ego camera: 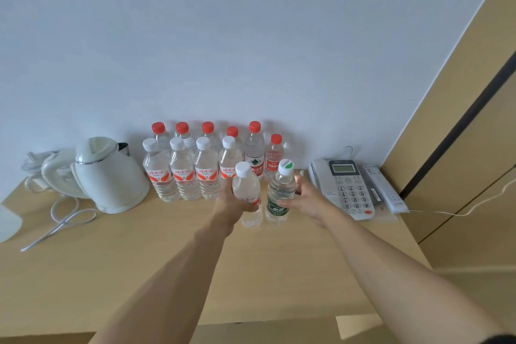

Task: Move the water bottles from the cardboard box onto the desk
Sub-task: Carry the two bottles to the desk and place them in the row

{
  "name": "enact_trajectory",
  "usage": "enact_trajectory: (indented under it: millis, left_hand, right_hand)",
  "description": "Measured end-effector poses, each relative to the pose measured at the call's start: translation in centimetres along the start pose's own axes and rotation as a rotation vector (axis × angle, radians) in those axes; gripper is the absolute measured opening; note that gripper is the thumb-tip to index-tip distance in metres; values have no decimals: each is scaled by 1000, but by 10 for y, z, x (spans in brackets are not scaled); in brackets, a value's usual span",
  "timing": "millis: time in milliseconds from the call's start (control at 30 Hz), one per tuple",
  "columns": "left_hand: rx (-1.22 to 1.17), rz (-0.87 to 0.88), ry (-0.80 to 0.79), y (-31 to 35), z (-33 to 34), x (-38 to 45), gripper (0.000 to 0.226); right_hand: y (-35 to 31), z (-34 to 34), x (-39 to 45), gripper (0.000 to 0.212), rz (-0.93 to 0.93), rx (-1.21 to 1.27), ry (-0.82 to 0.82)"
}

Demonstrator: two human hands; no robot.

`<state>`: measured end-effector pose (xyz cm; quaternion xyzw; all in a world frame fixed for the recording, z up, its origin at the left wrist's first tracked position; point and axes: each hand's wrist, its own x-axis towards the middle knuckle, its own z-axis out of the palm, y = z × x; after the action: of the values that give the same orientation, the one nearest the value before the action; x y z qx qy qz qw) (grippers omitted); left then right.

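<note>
Two bottles were in hand, both upright over the wooden desk (173,254), front of the group. The left hand (233,205) was wrapped round a white-capped bottle with a red label (247,193), fingers curled across the label, the bottle's base at or just above the desk, couldn't tell which. The right hand (304,200) gripped a green-labelled bottle (279,195) w/ a white-and-green cap, thumb on the near side, fingers round the far side. The two bottles stood just beside each other, nearly touching. Both arms were bare and stretched well fwd from the bottom of the view, the left forearm angling up from lower left, the right from lower right, wrists about level.

Behind them, against the pale wall (251,36), stood the rest: a front row of four white-capped bottles (181,173) with red labels, packed side by side, and a back row of red-capped bottles (208,131). At the row's right end were a taller red-capped bottle (254,148) and a shorter red-capped one (274,156).

Left of the bottles sat a white electric kettle (111,176), its white cord (61,220) looped over the desk. Right of the hands lay a white desk phone (346,184), keypad up, and a white remote (384,187) just beside it. A tan panelled wall (460,120) ran along the right.
</note>
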<state>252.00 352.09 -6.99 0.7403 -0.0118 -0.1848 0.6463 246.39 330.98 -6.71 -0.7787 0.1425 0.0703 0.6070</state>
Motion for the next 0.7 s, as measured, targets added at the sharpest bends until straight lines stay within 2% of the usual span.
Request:
enact_trajectory:
  millis: [167,500,633,700]
  left_hand:
    - [56,11,-26,1,6,6,96]
    - [144,49,-58,-8,10,10,81]
    - [347,90,-119,-1,3,8,90]
    - [497,170,-106,9,-7,6,95]
  right_hand:
    - [2,-5,15,77,18,-114,-36]
    - [3,-7,23,76,16,-217,-52]
    - [0,-6,19,66,19,-264,-45]
    - [-6,-5,16,58,-23,-272,-16]
